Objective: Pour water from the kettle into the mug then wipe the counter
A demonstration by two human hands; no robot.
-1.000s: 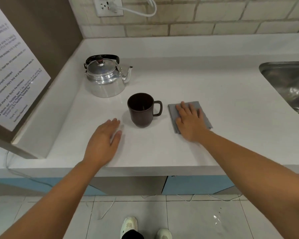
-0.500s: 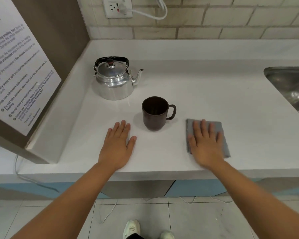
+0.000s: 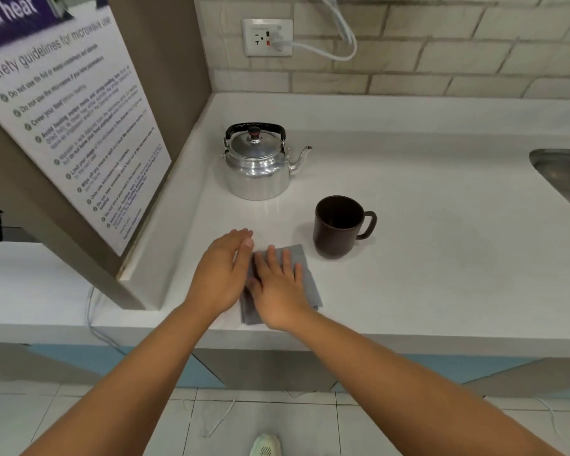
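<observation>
A shiny metal kettle (image 3: 257, 166) with a black handle stands upright near the counter's back left corner, spout pointing right. To its front right stands a dark brown mug (image 3: 338, 227), handle to the right. A folded grey cloth (image 3: 308, 286) lies near the front edge of the white counter (image 3: 441, 258), in front and to the left of the mug. My right hand (image 3: 277, 287) presses flat on the cloth with fingers spread. My left hand (image 3: 221, 274) holds nothing; it is tilted on its edge against the cloth's left side.
A steel sink (image 3: 563, 179) is set into the counter at the right. A brown side panel with a printed safety notice (image 3: 79, 126) walls off the left. A wall socket (image 3: 267, 37) with a white cable sits on the tiled back wall.
My right hand has slid the cloth from the right of the mug, along the front edge, to the mug's front left. It now lies beside my left hand, which has tilted up.
</observation>
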